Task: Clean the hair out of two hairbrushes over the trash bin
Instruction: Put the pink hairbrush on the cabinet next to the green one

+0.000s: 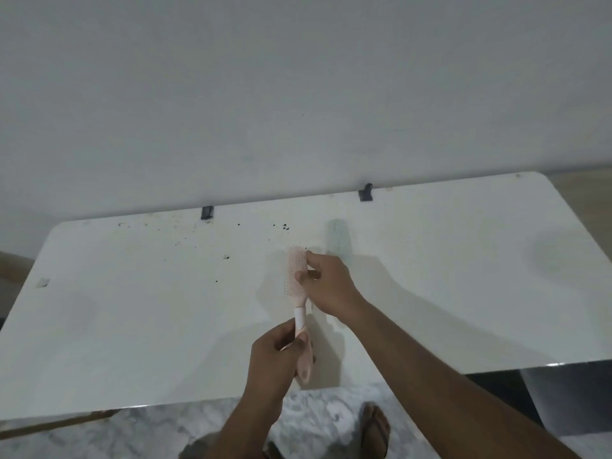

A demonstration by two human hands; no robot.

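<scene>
White tabletop (132, 326) filled the head view under a bare grey wall, dark specks scattered toward eleven o'clock. The left hand (278, 356) was curled shut around the handle of the pink hairbrush (297, 270), whose long axis ran six to twelve. The right hand (328, 283), nearer the bristles, pinched at them from three o'clock. A green hairbrush (337, 238) lay at one o'clock, apart. No trash bin showed.

Blurred green brush (337, 236) on table; sandalled foot (376, 429) partly cut off
</scene>
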